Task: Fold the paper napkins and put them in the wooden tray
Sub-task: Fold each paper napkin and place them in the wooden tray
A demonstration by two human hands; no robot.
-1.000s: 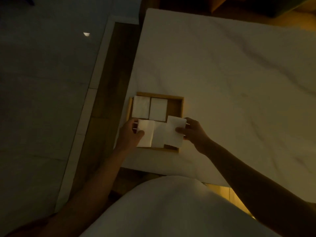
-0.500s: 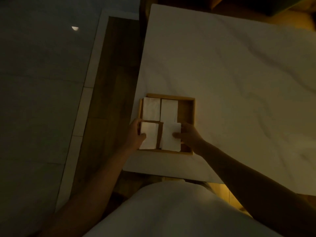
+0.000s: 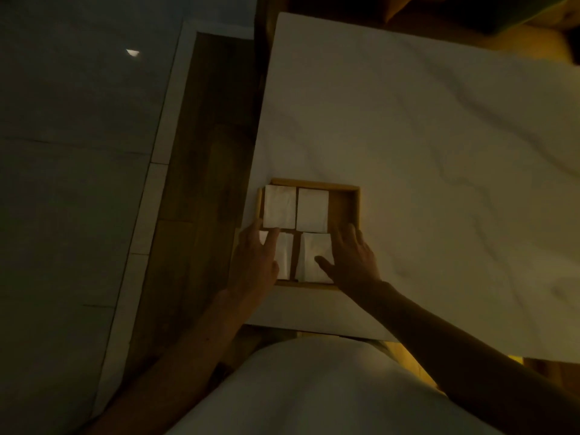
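A square wooden tray [image 3: 353,196] sits near the front left corner of the white marble table [image 3: 439,152]. Four folded white napkins lie inside it: far left [image 3: 279,206], far right [image 3: 312,209], near left [image 3: 285,255], near right [image 3: 314,252]. My left hand [image 3: 254,262] lies flat with spread fingers over the near left napkin. Resting on the near right napkin is my right hand [image 3: 351,259], its thumb on the paper and its fingers along the tray's right part. Neither hand grips anything.
The table's left edge runs just beside the tray, with dark wood flooring [image 3: 201,183] and grey tiles [image 3: 62,183] below. My white-clothed torso [image 3: 314,390] fills the bottom of the view. The scene is dim.
Both near napkins have gone down from above the tray's front edge into the tray. My fingers have let go of them and now lie flat on top.
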